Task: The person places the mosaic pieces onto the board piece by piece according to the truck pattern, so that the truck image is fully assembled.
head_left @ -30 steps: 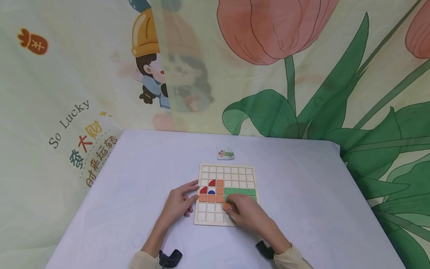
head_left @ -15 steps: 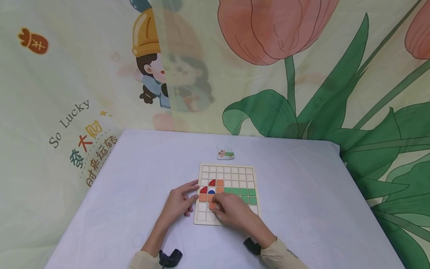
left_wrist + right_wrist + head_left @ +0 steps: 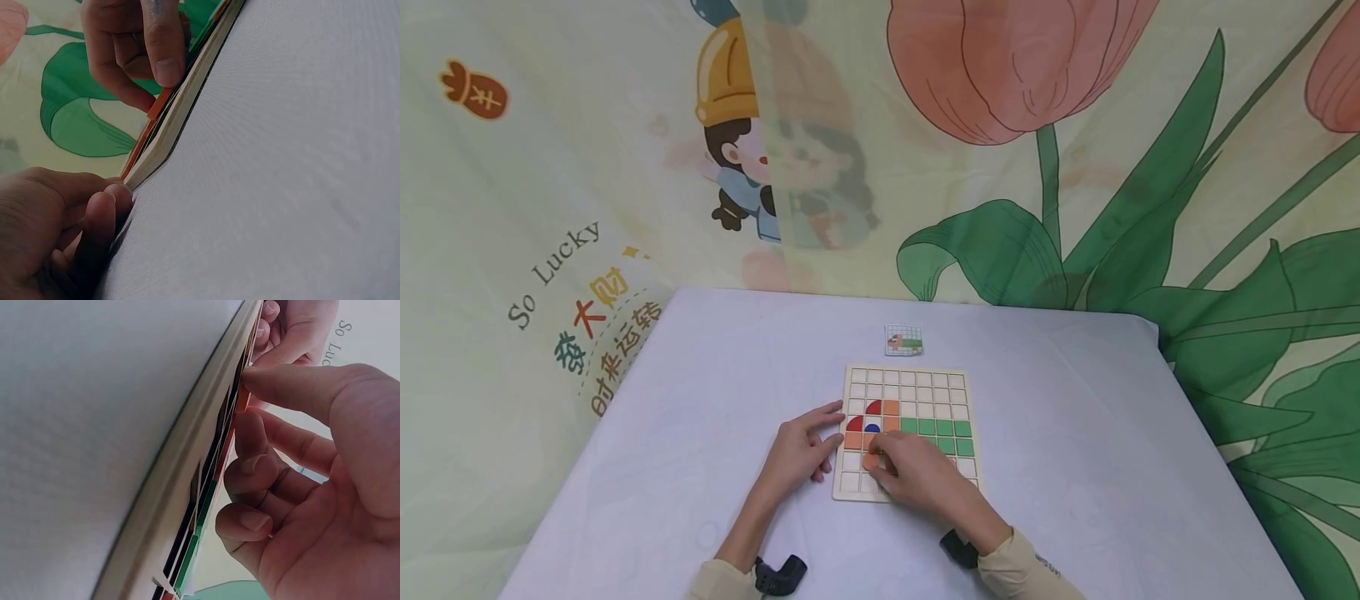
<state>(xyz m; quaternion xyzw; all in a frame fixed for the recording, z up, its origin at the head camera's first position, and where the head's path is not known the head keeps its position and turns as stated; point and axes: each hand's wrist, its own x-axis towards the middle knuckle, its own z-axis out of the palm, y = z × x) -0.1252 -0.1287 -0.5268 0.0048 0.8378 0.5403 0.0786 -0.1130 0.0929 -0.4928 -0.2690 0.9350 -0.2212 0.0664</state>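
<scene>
A square wooden grid board lies on the white-covered table, partly filled with red, blue, orange and green tiles. At its left edge my left hand touches the rim with thumb and index finger, and the thumb sits right at the corner in the left wrist view. My right hand pinches an orange tile between thumb and index finger, low over the cells below the orange row. The same orange tile shows tilted close over the board in the left wrist view. My right hand covers some of the lower middle cells.
Behind the board lies a small picture card showing a coloured grid pattern. Green tiles fill two rows at the right of the board. A printed cloth backdrop hangs past the table's far edge.
My right hand has moved left across the board with the orange tile, then only slightly more in the last half second. My left hand has stayed at the board's left edge.
</scene>
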